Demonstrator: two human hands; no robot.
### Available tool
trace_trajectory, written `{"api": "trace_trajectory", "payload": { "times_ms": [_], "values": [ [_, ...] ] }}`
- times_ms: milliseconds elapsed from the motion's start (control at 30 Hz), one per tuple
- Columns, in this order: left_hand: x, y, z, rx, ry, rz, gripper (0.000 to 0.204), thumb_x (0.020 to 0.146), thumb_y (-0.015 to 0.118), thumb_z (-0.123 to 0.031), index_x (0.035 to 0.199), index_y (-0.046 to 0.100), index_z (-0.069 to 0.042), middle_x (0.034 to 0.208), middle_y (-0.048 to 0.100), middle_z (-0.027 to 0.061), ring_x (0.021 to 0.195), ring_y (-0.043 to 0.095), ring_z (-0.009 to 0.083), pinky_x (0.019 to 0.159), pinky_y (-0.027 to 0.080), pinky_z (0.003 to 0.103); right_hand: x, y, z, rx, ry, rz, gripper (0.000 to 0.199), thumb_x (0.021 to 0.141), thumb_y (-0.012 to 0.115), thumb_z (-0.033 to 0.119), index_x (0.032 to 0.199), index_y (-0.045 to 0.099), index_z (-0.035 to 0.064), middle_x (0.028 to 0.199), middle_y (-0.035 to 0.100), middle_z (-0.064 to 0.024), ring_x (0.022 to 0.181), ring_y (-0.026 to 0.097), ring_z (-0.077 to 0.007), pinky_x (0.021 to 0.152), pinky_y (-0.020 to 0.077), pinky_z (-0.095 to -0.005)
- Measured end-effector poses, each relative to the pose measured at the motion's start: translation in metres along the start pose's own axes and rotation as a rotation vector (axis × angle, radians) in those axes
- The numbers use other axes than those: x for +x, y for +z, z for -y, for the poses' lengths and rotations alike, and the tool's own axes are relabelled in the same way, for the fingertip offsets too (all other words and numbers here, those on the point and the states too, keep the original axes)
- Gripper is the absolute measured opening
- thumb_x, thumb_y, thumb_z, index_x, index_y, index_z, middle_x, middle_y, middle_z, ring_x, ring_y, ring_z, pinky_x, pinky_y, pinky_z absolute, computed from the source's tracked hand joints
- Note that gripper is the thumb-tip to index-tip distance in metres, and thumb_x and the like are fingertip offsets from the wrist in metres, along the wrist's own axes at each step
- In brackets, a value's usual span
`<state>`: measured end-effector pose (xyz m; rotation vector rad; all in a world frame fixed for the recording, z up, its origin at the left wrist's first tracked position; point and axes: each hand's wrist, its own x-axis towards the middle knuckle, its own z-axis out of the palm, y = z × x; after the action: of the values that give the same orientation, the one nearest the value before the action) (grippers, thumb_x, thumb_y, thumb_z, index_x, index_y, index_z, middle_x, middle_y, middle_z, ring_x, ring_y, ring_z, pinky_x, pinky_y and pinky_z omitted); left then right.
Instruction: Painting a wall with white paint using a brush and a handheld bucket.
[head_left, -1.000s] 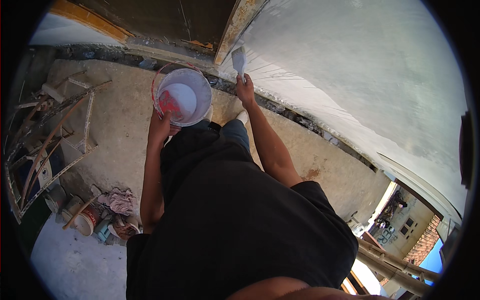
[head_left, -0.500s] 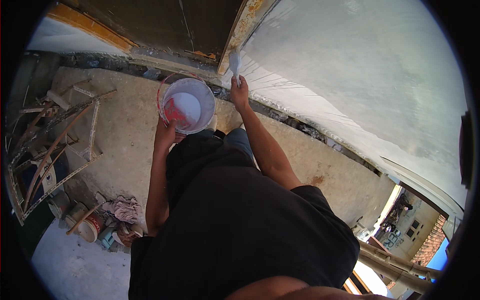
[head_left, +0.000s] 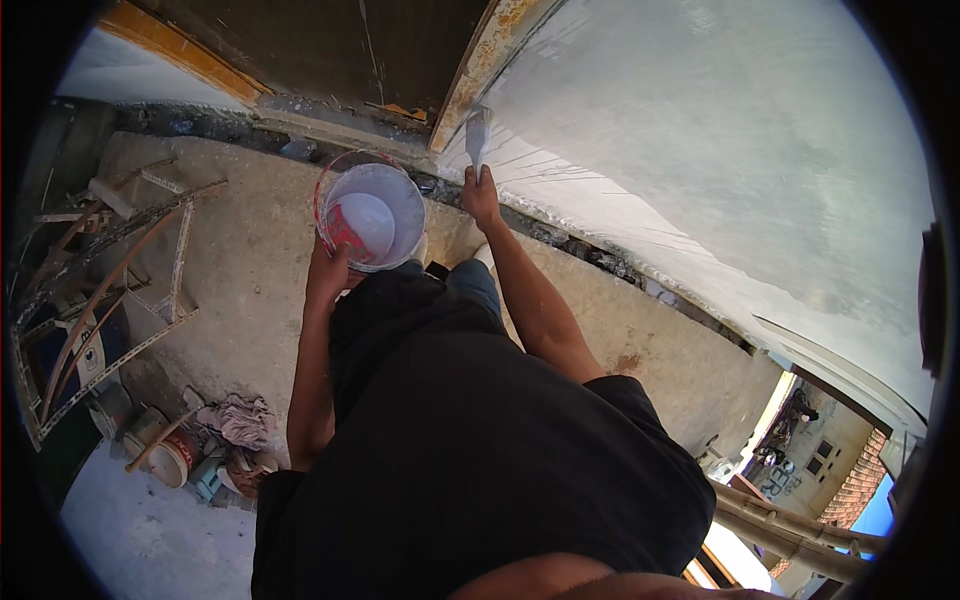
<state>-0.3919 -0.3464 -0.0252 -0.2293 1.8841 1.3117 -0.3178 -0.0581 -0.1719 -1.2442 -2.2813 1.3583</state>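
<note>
In my left hand [head_left: 328, 272] is a paint bucket [head_left: 405, 205], gripped at its near left side and tilted so the inside shows. White paint [head_left: 372, 222] and a red patch lie within it, and its red handle [head_left: 318, 185] stands up along the far left rim. My right hand [head_left: 481, 200] is closed round the handle of a paintbrush [head_left: 478, 140]. The bristles point away from me, close to the pale wall [head_left: 680, 120] beside the door frame [head_left: 462, 85]; whether they touch it I cannot tell.
A dark door [head_left: 330, 50] stands ahead. Along the wall's foot runs a rough gutter [head_left: 600, 255]. On the left are a metal frame [head_left: 180, 260], several buckets [head_left: 170, 458] and a crumpled cloth [head_left: 240, 420]. Bamboo poles [head_left: 790, 540] lie at the lower right.
The brush has shifted slightly right and toward me, and its head has turned away from the door frame onto the wall side. The bucket remains in my left hand, slightly further left.
</note>
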Motion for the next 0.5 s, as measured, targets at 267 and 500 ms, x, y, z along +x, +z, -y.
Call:
{"api": "trace_trajectory", "payload": {
  "times_ms": [267,500],
  "values": [
    [0.048,-0.016,0.071,0.140,0.243,-0.034,0.055,0.095,0.049,-0.018,0.144,0.027,-0.008,0.105,0.063,0.0244,0.069,0.071,0.0305,0.056,0.061,0.036,-0.002,-0.005,-0.012,0.382,0.348,-0.259,0.036,0.099,0.048,0.028,0.110,0.055,-0.0057,0.083,0.061,-0.0183,0.076,0.059,-0.0278,0.073,0.0460,-0.0406],
    [0.002,0.000,0.011,-0.001,0.016,-0.013,0.053,0.094,0.049,-0.017,0.143,0.029,-0.008,0.107,0.062,0.0241,0.072,0.071,0.0312,0.058,0.061,0.037,-0.007,0.015,0.046,0.214,0.048,0.069,0.039,0.098,0.050,0.031,0.112,0.054,-0.0044,0.084,0.062,-0.0174,0.076,0.059,-0.0258,0.072,0.0459,-0.0387]
  ]
}}
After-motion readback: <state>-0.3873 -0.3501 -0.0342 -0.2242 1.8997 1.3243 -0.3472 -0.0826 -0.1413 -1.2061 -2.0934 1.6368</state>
